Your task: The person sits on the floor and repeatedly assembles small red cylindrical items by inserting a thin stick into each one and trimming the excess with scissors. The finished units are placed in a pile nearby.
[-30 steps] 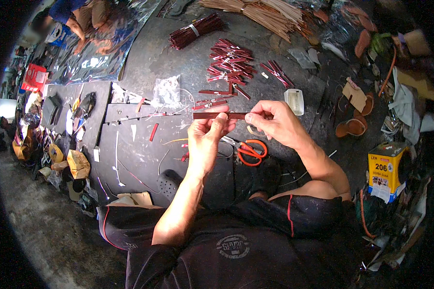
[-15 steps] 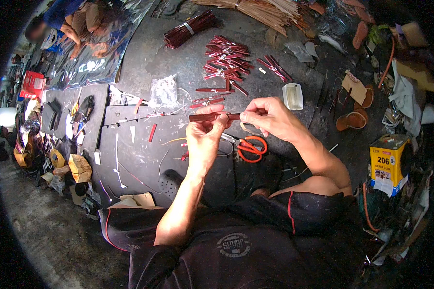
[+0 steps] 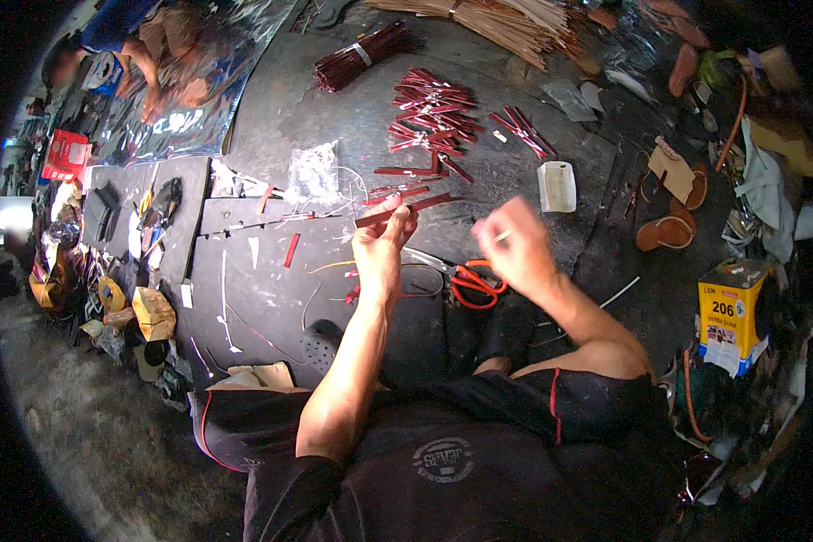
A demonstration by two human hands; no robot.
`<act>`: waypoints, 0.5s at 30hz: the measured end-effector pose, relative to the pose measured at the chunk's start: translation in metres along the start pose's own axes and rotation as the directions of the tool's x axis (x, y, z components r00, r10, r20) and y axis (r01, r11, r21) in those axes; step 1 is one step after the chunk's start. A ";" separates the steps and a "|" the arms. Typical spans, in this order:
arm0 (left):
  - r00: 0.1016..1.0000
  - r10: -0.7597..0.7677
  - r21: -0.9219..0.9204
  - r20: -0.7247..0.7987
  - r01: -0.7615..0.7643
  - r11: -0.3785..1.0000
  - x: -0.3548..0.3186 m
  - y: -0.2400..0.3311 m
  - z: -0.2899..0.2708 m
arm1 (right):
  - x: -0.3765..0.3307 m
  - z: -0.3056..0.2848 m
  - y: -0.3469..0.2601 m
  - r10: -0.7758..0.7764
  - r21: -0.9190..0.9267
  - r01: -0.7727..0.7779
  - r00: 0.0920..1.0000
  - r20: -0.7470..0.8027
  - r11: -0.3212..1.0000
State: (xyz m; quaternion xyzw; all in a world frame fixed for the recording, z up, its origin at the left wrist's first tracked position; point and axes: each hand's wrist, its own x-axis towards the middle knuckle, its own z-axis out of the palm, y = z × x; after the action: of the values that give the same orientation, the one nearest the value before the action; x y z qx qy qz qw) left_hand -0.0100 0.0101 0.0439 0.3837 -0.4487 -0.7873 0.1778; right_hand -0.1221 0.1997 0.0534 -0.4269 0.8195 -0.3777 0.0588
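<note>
Head view: left hand [image 3: 381,242] pinched shut on dark red strip [image 3: 405,210], held above the dark work mat [image 3: 244,271]. Strip's long axis runs left-right, right end tilted slightly far. Right hand [image 3: 513,246] apart, blurred; grip unclear. Orange-handled scissors [image 3: 470,282] lie between hands.

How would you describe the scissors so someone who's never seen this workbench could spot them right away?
Start at the dark work surface in front of the person. Look between the left hand and the blurred right hand, slightly nearer the body. There lie the orange-handled scissors; their bright looped handles stand out from the straight dark red strips scattered farther away.
</note>
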 end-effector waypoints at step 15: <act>0.988 0.078 -0.093 -0.132 -0.091 0.992 0.025 -0.033 -0.034 | -0.068 0.040 0.041 0.266 0.084 -0.397 0.741 0.617 0.914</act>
State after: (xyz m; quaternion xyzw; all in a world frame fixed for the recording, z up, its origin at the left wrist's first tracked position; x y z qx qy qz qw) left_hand 0.0021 -0.0075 -0.0060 0.4047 -0.4129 -0.7739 0.2583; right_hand -0.0892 0.2417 -0.0173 -0.3610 0.7779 -0.2928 0.4229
